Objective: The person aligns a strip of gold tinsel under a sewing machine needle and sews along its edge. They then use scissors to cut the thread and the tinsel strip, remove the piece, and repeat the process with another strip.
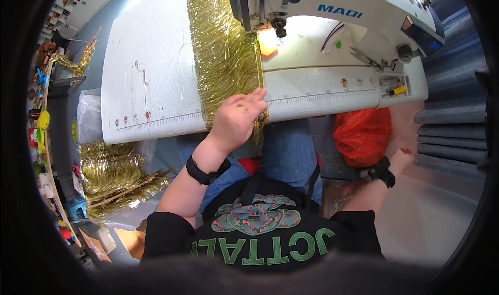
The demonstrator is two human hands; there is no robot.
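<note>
A sheet of shiny gold tinsel fringe (218,56) lies over the white sewing table (143,82), its bound edge running under the needle area of the sewing machine (338,9). My left hand (241,113) grips that edge at the table's front, fingers pressed together, a ring on one; some strands hang below. My right hand (400,160) is low at the right, off the table, beside a red plastic bag (361,134); its fingers are too foreshortened to make out.
More gold fringe (112,167) is heaped at lower left beside clear plastic (91,113). A cluttered shelf runs along the far left. Scissors (364,57) and a yellow-handled tool (397,89) lie at the table's right. A blue-grey curtain (452,118) hangs at right.
</note>
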